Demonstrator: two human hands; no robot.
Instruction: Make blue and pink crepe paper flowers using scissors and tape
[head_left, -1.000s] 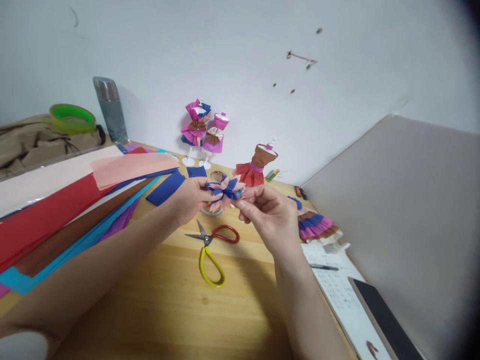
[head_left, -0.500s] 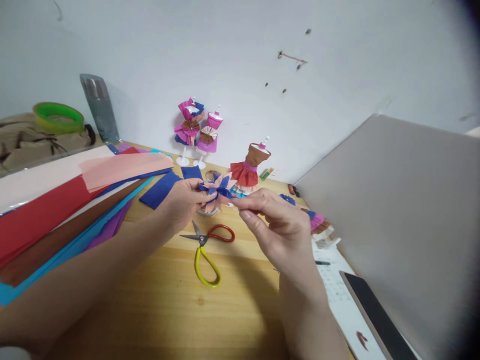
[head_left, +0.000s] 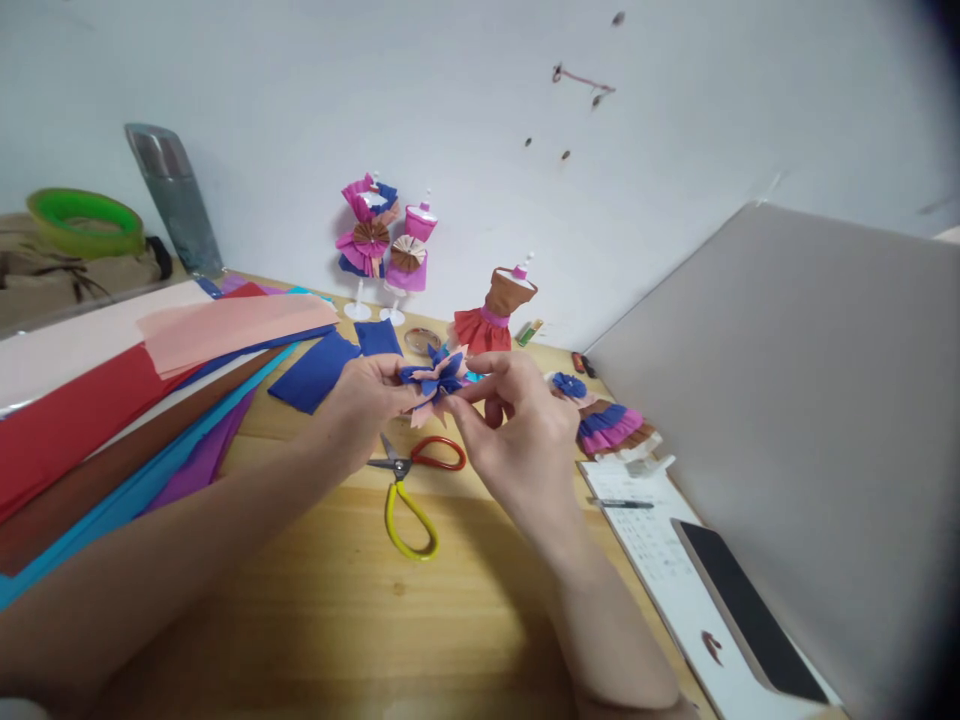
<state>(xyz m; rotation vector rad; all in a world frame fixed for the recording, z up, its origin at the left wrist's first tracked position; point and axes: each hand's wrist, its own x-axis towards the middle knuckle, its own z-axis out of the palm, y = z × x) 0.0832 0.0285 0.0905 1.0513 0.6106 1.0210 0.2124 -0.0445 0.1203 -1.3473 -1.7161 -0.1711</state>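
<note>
Hands on flower, writing illegible.

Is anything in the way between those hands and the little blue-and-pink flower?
Nothing visible is. The left hand grips the paper flower by its left side, and fingertips of the right hand are at its right side. The open scissors lie on the tabletop nearer the wearer, not between them.

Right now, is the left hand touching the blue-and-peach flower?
Touching. The head view shows the left hand pinching the blue-and-peach flower by its left-side petals, between thumb and fingers, with no gap.
</note>
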